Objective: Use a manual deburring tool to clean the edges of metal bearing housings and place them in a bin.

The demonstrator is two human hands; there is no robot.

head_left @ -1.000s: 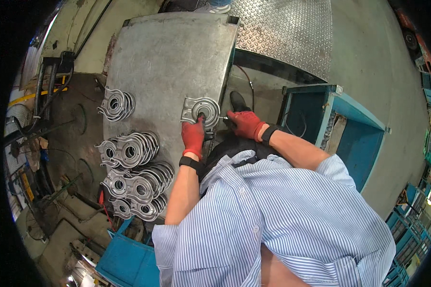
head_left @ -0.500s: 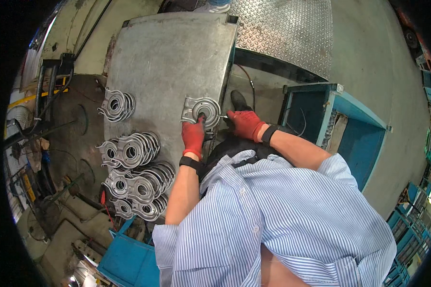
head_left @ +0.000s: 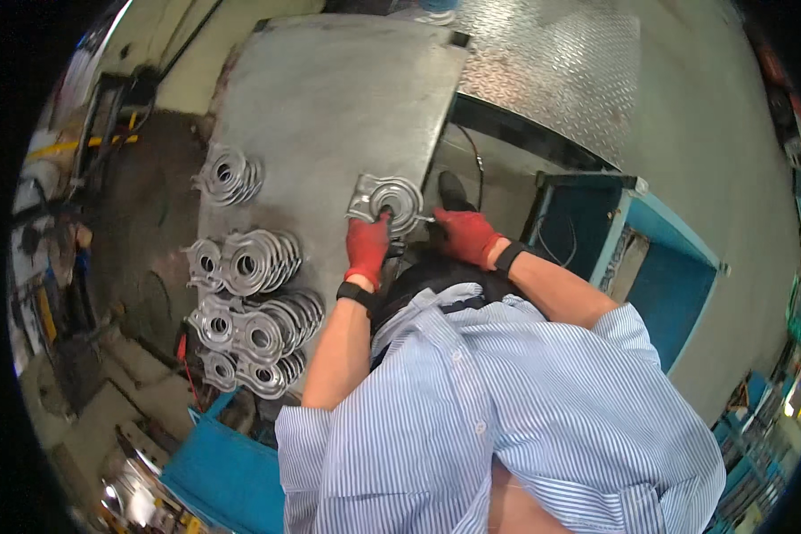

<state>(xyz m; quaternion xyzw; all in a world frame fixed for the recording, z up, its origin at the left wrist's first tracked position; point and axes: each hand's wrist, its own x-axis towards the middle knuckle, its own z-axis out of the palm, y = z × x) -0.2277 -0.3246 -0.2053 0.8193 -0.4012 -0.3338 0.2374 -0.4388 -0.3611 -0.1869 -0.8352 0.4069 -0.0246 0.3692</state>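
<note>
Head cam: metal bracket (head_left: 384,190) lies nr bench's (head_left: 338,98) R edge, long axis approx L–R, squared tab pointing L, ring end R. L hand (head_left: 368,247) sits on its near side, gripping ring's rim, a digit at the center; R hand (head_left: 468,236) is past the edge, clenched on thin rod (head_left: 427,219) aimed at ring, contact unclear. Similar parts (head_left: 262,263) stacked along bench's L edge; tread plate (head_left: 552,71) beyond far R corner, blue bin (head_left: 660,258) R.
</note>
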